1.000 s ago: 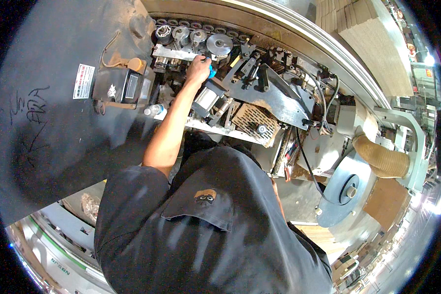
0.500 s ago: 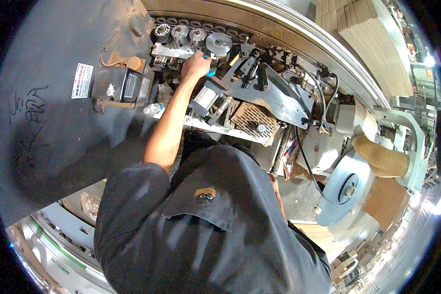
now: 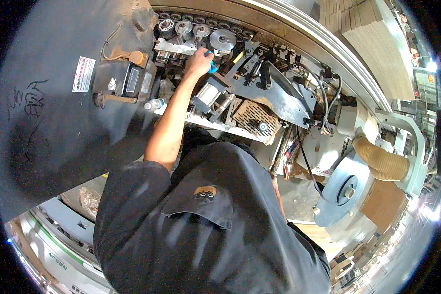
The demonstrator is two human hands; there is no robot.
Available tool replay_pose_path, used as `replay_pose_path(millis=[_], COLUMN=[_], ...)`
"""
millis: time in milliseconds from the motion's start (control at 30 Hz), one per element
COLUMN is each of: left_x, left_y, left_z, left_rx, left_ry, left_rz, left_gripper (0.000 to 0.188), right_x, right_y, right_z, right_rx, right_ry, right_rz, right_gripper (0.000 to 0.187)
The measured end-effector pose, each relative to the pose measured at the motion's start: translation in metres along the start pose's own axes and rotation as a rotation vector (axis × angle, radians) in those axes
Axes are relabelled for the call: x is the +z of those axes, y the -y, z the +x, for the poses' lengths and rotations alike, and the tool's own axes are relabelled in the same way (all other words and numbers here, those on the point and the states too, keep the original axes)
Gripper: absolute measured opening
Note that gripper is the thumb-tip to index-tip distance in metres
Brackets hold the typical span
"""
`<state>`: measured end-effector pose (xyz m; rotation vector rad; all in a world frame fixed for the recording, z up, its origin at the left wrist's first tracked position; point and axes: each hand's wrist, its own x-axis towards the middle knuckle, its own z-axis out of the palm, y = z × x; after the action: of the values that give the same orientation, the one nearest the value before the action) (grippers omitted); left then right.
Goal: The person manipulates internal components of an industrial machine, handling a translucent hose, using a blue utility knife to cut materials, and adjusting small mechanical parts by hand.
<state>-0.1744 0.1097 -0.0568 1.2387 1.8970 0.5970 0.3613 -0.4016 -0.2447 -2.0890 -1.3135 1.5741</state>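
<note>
My left hand point(image 3: 199, 63) reaches over an opened machine, its fingers closed round a small blue object point(image 3: 212, 67) whose kind I cannot make out. Blue shows on the far side of the fist and beside it. Just beyond the hand are a metal bar point(image 3: 174, 47) and a row of round metal rollers, with a larger silver disc point(image 3: 223, 40) to their right. A silver cylinder block point(image 3: 208, 95) sits nearer to me, right of my forearm. Only a strip of my right forearm point(image 3: 278, 196) shows past my shirt; the hand is hidden.
A dark panel point(image 3: 59, 142) fills the left side, and a small clear bottle point(image 3: 154, 104) lies by its edge. To the right are a slotted plate point(image 3: 256, 117), a grey angled plate point(image 3: 274, 95), a ribbed hose point(image 3: 382, 159) and a round blue-grey disc point(image 3: 345, 186). Boards point(image 3: 377, 44) are stacked behind.
My left hand stays by the rollers with the blue object, which has turned a little in the grip. The whole view has shifted slightly.
</note>
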Motion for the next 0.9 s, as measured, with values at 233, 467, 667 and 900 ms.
replay_pose_path(millis=[233,467,667,900], left_x=[-0.013,-0.014,-0.010,-0.044], left_y=[0.042,0.001,0.034,-0.011], left_z=[0.002,-0.011,0.006,-0.101], left_rx=[0.088,0.021,0.192,0.551], left_ry=[-0.031,0.005,0.049,-0.082], left_rz=[-0.187,0.097,-0.301,-0.449], left_gripper=[0.052,0.051,0.048,0.046], right_x=[0.005,0.008,-0.007,-0.031], right_y=[0.044,0.034,0.109,0.268], right_z=[0.017,0.020,0.009,0.023], right_rx=[0.004,-0.006,0.012,-0.155], right_ry=[0.049,-0.052,-0.065,-0.319], right_rz=[-0.003,0.266,0.380,0.239], right_gripper=[0.051,0.029,0.037,0.029])
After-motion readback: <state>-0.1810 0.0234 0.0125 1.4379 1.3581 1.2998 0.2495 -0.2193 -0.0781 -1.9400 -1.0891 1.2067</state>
